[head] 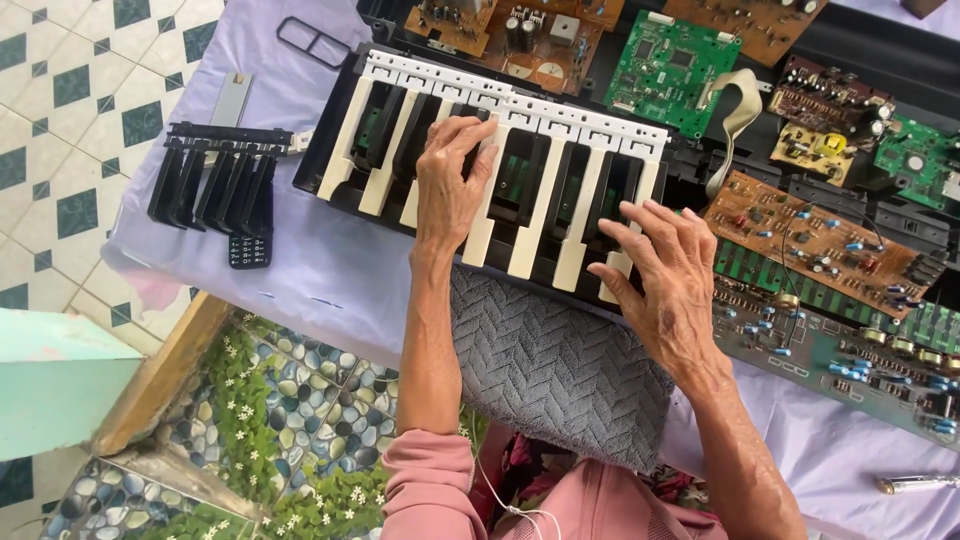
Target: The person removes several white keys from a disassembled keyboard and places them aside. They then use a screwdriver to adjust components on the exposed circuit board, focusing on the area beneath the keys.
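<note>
resting under both hands (455, 180) (665, 275), white keyboard keys (560, 130) span the table.

Cream-white keys (520, 190); grey herringbone cloth (550, 370)

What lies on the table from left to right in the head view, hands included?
Detached black keys → small keypad phone → left hand on the white-key assembly → right hand → brown circuit board.
</note>
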